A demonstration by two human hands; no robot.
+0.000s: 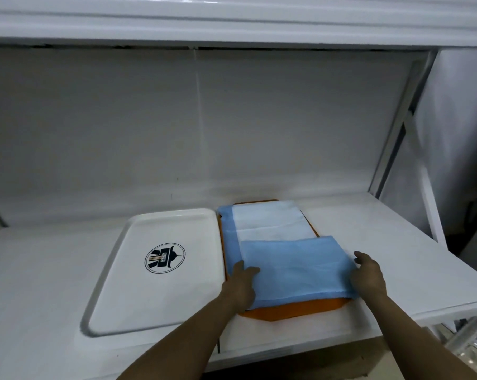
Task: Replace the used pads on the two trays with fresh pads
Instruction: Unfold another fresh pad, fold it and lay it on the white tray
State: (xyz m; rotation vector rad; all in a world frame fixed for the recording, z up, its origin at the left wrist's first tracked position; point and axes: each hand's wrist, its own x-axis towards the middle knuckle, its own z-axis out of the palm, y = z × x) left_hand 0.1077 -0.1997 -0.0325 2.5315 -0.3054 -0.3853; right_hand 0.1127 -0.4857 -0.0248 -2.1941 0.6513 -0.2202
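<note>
Blue pad half-folded on the orange tray; white tray bare, so the task looks partway through.

The white tray (155, 272) with a round logo lies on the worktop (382, 242) holding no pad. Just beside it, the orange tray (292, 311) carries a pad (292, 267), its near part blue side up and doubled over the far part, which shows white. Whether this pad is being lifted off or spread out fresh I cannot tell. The left hand (241, 282) grips the fold's left edge, thumb on top, fingers seemingly tucked beneath. The right hand (367, 272) rests against the fold's right edge, fingers loosely bent, not plainly clamped. No spare pads in view; at least one tray remains unlined.
</note>
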